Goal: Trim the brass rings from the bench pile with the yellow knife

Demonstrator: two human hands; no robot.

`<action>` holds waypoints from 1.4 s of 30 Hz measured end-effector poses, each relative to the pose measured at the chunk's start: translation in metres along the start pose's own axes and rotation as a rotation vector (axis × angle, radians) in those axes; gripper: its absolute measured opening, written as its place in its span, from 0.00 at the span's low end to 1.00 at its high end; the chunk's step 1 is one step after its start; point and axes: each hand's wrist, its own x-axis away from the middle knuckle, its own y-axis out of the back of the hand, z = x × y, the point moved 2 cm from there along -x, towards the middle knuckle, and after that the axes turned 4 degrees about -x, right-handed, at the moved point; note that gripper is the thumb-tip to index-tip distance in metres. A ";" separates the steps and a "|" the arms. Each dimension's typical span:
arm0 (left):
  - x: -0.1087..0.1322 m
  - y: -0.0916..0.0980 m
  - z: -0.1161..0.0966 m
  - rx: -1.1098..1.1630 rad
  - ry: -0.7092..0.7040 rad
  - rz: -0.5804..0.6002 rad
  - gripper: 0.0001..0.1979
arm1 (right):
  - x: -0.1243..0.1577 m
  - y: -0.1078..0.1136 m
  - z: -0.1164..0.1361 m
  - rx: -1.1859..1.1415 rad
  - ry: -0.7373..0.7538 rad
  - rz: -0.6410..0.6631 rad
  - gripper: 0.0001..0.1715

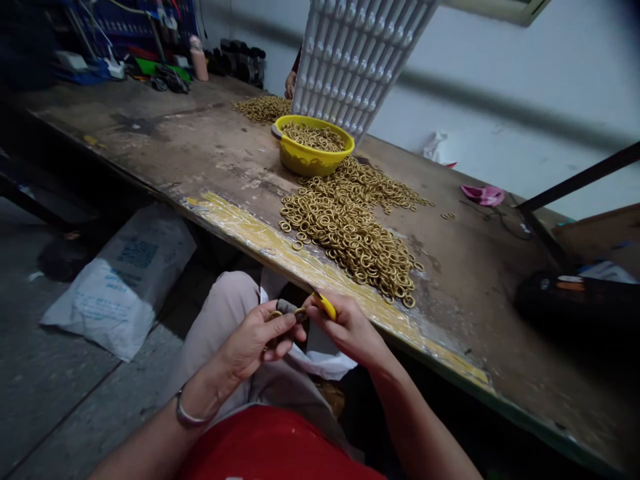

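Observation:
Over my lap, just off the table edge, my left hand (pixel 263 337) is closed round a few brass-coloured rings (pixel 273 320). A grey wrap (pixel 287 307) covers one of its fingertips. Close against it, my right hand (pixel 345 327) grips a small tool with a yellow handle (pixel 327 307); its working end is too small and dark to make out. The two hands meet at a ring between them. A big heap of the same rings (pixel 355 233) lies on the table in front of my hands.
A yellow basin (pixel 315 157) full of rings stands behind the heap. Farther back lie more rings (pixel 263 108), near another person's hand (pixel 290 85) beside a hanging ribbed plastic sheet (pixel 360 60). A white sack (pixel 127 280) sits on the floor at left. A pink cloth item (pixel 484 195) lies at right.

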 end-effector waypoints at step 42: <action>0.013 -0.006 -0.004 -0.122 -0.026 -0.056 0.15 | 0.035 -0.007 -0.025 0.382 -0.168 -0.146 0.11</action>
